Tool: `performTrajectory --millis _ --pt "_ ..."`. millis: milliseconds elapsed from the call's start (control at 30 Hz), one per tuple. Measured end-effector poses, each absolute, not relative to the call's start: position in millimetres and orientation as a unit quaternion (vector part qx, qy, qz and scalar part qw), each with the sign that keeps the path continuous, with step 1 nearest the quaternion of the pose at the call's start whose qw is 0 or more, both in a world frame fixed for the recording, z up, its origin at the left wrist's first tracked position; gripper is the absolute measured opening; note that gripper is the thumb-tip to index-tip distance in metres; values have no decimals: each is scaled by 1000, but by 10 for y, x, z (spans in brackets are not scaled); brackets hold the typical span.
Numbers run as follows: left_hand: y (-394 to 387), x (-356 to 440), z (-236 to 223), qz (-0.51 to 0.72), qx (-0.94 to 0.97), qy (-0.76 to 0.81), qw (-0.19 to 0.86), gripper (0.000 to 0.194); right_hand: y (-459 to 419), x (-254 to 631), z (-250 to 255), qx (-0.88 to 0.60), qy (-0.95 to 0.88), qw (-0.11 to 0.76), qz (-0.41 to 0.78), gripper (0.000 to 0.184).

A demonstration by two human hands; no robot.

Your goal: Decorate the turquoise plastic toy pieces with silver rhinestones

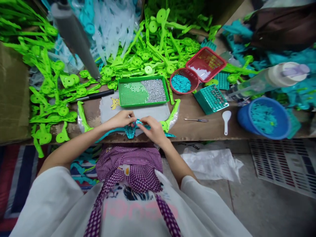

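Tray [129, 95] holds silvery bits [157, 90]; hands [152, 128] grip turquoise part [130, 132].

1. Surface [197, 130]: worn, matt wood, scuffed in patches.
2. Blue part [130, 132]: smooth, slightly glossy plastic.
3. Tray [128, 94]: perforated plastic.
4. Small pieces [158, 90] in it: silvery, metal-looking.
5. Spoon [226, 119]: smooth plastic.
6. Bucket [247, 121]: smooth plastic.
7. Apron [133, 159]: soft, matt, creased cloth.
8. Box [13, 95]: dull cardboard.

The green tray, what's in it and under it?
Inside the green tray, tiny silvery pieces cover the right side; green holey floor shows on the left. A pale sheet sticks out underneath. Whatever lies beneath the pieces or directly below the tray is hidden.
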State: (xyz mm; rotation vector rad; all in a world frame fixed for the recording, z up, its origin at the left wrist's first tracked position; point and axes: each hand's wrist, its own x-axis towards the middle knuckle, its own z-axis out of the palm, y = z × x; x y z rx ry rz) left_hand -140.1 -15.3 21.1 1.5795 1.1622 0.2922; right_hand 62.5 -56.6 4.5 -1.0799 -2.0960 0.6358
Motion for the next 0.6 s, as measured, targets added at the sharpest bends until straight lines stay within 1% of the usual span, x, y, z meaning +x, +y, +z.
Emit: performTrajectory --millis 67,100,167,200,267,367,433,500,600 --pt "-147 -1435 116 155 569 495 638 15 -672 560 -66 -396 -843 309 193 30" --pt "-166 -1451 75 171 528 501 664 16 -700 530 -108 -386 -859 288 176 32" --pt "-238 -1477 27 204 471 519 683 16 -714 489 -151 -372 -875 256 174 29" --pt "-287 -1485 22 221 463 526 679 16 -704 480 -152 -373 -872 253 190 26" --pt "-404 -1487 42 255 498 529 638 14 -658 482 -123 -386 -846 273 249 23" --pt "-605 -1453 84 295 615 524 511 15 -541 506 -51 -410 -783 300 358 18" --pt "-731 -1414 66 324 644 531 445 14 -442 511 -18 -425 -742 288 430 15" --pt "-828 -1372 1 359 628 550 417 11 -338 498 -5 -433 -702 265 499 16" --pt "-901 -1320 -124 386 621 579 360 16 -207 465 4 -430 -682 234 543 18"
